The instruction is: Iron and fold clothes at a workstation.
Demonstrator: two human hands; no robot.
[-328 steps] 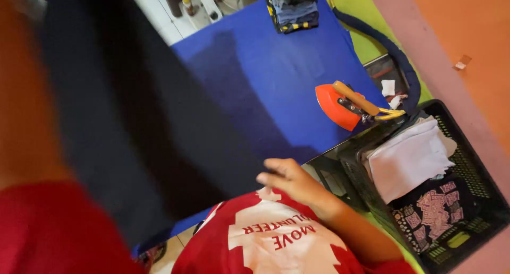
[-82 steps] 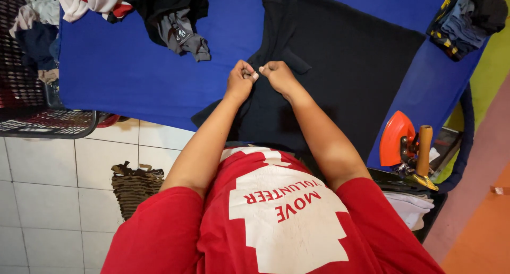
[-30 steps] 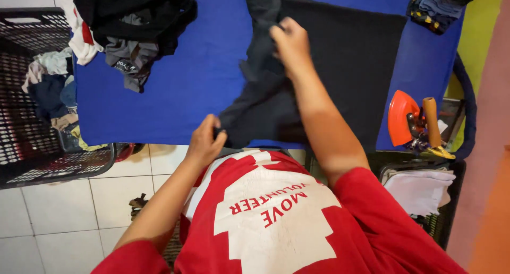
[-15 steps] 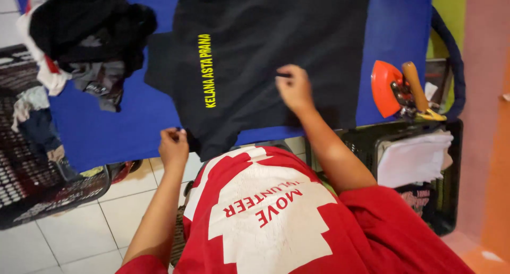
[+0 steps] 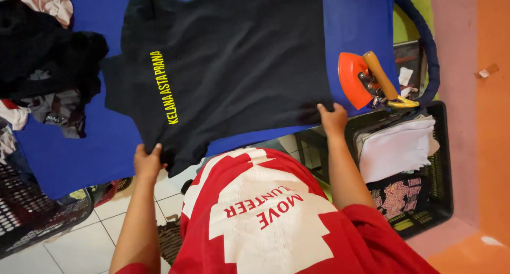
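A blue board fills the upper view. A black shirt with yellow lettering lies spread flat across it, its near edge hanging over the side. Dark clothes are piled on the board's left end. A black basket of folded laundry stands at right. An orange iron rests beside the shirt. The left hand pinches the shirt's near left edge; the right hand grips its near right corner.
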